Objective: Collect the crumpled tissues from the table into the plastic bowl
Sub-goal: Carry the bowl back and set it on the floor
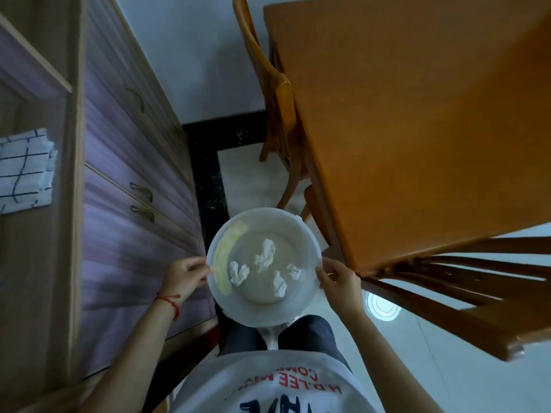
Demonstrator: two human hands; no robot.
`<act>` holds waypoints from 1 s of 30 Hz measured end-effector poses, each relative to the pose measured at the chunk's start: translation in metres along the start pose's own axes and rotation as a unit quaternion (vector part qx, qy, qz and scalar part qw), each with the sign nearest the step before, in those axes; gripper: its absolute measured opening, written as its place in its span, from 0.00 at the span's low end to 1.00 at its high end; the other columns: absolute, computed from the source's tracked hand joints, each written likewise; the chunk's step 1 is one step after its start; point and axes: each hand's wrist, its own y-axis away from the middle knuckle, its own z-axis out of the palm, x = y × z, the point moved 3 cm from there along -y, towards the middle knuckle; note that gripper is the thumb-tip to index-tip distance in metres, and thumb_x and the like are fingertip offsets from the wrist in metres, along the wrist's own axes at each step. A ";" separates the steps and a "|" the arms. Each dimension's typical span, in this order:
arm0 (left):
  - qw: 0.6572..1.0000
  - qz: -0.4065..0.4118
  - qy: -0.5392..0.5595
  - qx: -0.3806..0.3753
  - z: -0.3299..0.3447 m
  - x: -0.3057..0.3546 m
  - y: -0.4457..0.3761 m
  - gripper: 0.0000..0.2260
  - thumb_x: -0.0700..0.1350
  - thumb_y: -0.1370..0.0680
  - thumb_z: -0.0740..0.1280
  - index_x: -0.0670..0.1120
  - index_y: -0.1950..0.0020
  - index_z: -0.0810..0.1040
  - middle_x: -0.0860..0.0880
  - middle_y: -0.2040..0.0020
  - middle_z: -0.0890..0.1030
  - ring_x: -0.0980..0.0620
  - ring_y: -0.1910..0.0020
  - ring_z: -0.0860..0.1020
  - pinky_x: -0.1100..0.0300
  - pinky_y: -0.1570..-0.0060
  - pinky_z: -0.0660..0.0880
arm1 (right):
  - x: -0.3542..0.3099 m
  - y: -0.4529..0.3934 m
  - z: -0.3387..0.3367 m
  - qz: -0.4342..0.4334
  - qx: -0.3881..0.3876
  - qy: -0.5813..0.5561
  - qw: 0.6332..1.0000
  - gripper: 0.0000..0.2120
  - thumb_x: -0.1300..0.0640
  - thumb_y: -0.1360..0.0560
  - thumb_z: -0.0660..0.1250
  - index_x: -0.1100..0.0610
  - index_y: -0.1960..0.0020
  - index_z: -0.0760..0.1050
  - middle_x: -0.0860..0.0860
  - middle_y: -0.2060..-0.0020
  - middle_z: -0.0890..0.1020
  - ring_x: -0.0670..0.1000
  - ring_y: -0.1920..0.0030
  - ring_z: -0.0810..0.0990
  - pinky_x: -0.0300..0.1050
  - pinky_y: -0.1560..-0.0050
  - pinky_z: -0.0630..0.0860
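I hold a translucent white plastic bowl [298, 234] in the air over the floor, in front of my body. My left hand [185, 277] grips its left rim and my right hand [338, 280] grips its right rim. Inside the bowl lie several crumpled white tissues [264, 254], spread over the bottom. The orange wooden table [417, 114] is to the right of the bowl, and I see no tissues on the part of its top that shows.
A wooden cabinet with drawers [128, 174] stands close on the left, a checked cloth [25, 171] lying on its shelf. One wooden chair [274, 93] is tucked at the table's far side, another [465, 293] at the right. White tiled floor [247, 177] lies below.
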 end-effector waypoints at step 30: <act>0.916 0.098 -0.262 -0.287 0.214 -0.050 0.165 0.14 0.33 0.29 0.68 0.34 0.44 0.77 0.41 0.54 0.80 0.51 0.63 0.78 0.71 0.71 0.77 | 0.234 0.289 -0.082 0.246 0.296 -0.211 0.898 0.13 0.58 0.26 0.66 0.58 0.43 0.77 0.49 0.64 0.81 0.50 0.61 0.81 0.35 0.62 0.73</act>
